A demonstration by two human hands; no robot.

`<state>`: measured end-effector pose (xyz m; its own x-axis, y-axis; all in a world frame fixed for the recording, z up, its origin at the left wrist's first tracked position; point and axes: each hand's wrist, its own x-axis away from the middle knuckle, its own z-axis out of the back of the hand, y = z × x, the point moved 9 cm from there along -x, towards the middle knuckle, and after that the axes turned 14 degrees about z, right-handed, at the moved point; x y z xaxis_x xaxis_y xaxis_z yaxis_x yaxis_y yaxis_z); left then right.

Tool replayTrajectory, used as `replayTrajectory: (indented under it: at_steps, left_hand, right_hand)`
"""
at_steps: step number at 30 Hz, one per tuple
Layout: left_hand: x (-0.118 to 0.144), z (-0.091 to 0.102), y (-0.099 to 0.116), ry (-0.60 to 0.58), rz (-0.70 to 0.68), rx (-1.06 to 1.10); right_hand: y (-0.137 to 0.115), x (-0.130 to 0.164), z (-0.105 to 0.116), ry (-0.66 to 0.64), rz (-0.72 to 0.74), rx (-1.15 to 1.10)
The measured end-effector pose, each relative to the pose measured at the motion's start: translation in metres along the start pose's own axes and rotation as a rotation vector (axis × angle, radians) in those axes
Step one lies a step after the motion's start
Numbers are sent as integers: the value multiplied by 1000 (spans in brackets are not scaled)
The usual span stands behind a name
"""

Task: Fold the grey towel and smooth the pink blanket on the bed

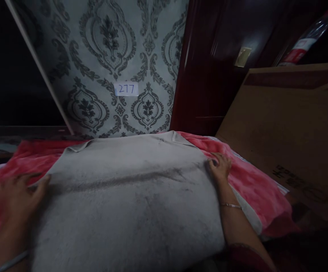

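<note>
a small white label (126,89) stuck on the patterned wallpaper (115,56) reads "277" in blue handwriting, and it is the one clear piece of writing here; the big cardboard box (288,132) at the right carries dark printed characters near its lower edge, too dim and skewed to read, and the one bottle (308,37) lying above the box has a red and white label whose words cannot be made out. one grey garment (129,196) lies spread flat over one pink-red blanket (254,181), its collar end toward the wall and a faint crease running across its middle. two hands are on it, one at each side edge. the left hand (19,196) rests at the garment's left edge with fingers loosely spread and the thumb pressing on the cloth (blurred, so whether it pinches the edge cannot be told). the right hand (219,165) lies at the right edge, fingers curled down onto the fabric where it meets the blanket, pressing rather than clearly gripping; one thin bangle (231,205) circles that wrist. a dark red wooden door (209,75) stands between wallpaper and box, with one brass plate (243,56) on it.
</note>
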<state>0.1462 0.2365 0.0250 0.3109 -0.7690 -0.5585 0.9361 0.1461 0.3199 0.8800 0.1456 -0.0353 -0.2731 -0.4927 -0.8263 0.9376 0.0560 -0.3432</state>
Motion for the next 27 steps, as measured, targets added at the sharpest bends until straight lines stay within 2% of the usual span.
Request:
replayTrajectory:
  at_steps: [2, 5, 9, 11, 15, 20, 27]
  left_hand:
    - [9, 0, 38, -64, -143, 86]
    - [24, -21, 77, -255, -280, 112]
    - [36, -51, 87, -441, -333, 42]
    - [39, -58, 86, -491, -362, 41]
    - [39, -58, 85, -472, -384, 62]
    - [41, -51, 92, -445, -376, 68]
    - [42, -21, 104, -380, -399, 118]
  right_hand:
    - [-28, -1, -10, -117, 151, -33]
    - [-55, 4, -28, -303, 267, -110]
    - [-66, 12, -38, -424, 315, -106]
    - [-67, 14, -42, -461, 318, -79]
    - [-64, 16, -48, -472, 301, -34]
    - [-65, 17, -52, -407, 303, -114]
    - [-75, 1, -30, -335, 307, -181]
